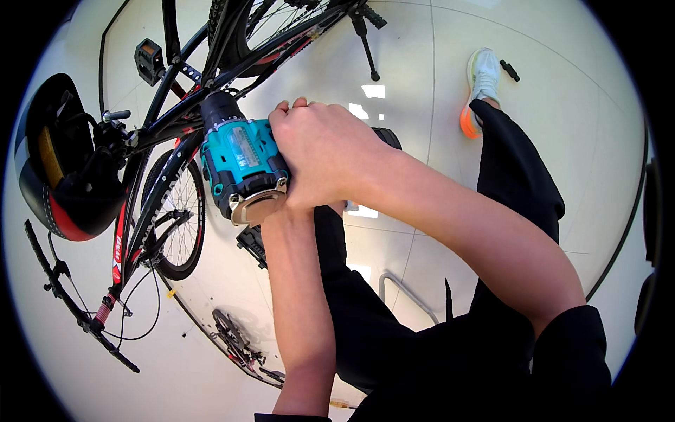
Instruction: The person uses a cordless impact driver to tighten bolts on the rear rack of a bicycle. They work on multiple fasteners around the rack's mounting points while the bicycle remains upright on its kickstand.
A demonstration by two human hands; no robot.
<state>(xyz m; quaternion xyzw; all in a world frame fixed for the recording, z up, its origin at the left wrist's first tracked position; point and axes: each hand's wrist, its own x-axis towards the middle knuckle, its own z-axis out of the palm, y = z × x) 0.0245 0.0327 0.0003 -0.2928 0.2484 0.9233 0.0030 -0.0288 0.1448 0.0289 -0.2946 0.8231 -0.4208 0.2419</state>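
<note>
The right hand [320, 151] has its fingers wrapped tight around the teal drill [242, 169], its nose at the bike frame [169, 116] toward ten o'clock. The left hand is hidden underneath, grip unclear. Keeping the drill square to the frame looks wise.

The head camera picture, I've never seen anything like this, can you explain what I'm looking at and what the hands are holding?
This is one picture from a wide fisheye camera worn on a person's head, looking down, so straight lines bend near the rim. The two bare forearms coming up from the lower edge are the wearer's own. The right hand is wrapped over a teal and black cordless drill; the left hand is mostly hidden behind the drill and the right hand, so what it grips cannot be seen. The drill's nose points at the frame of a black and red bicycle, which stands on a pale tiled floor. The wearer's dark trouser leg and a white and orange shoe stretch out to the right.
</note>
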